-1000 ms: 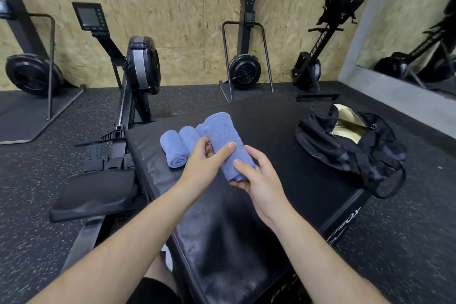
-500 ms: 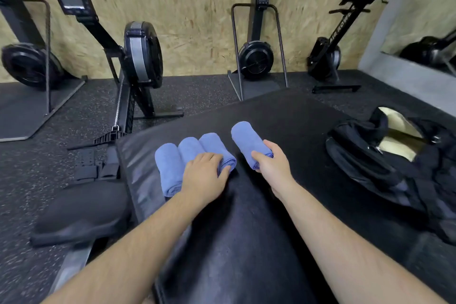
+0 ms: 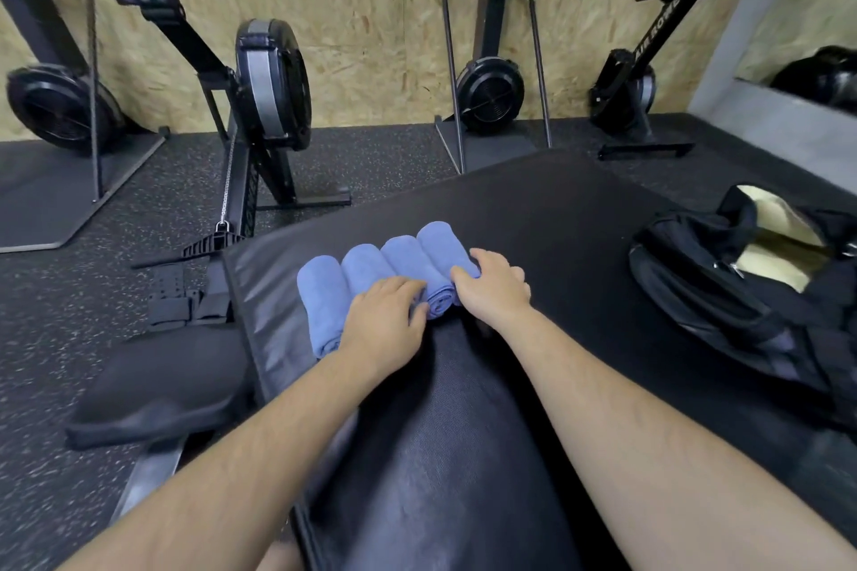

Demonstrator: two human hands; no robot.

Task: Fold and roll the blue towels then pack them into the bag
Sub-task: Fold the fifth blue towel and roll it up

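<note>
On pad [image 3: 533, 223] | left grip [image 3: 385, 325] flat on towels [image 3: 320, 297] | right grip [image 3: 496, 287] clamps end towel [image 3: 438, 246] | rower [image 3: 649, 60]: AIRROWER

Light: even and moderately bright on my feed, diffuse, apparently from overhead.
Shadows: soft only; I see a faint dark patch on the padded box [image 3: 533, 223] under the forearms [image 3: 278, 454].
Glare: pale sheen along the box's left edge and on its near surface.
Blur: motion smear on the rowing machine [image 3: 271, 83] and the speckled floor [image 3: 116, 292]; the blue towels [image 3: 324, 292] at centre read sharper.
Distortion: wide-angle bowing; uprights lean outward, and the forearms swell toward the bottom edge.
</note>
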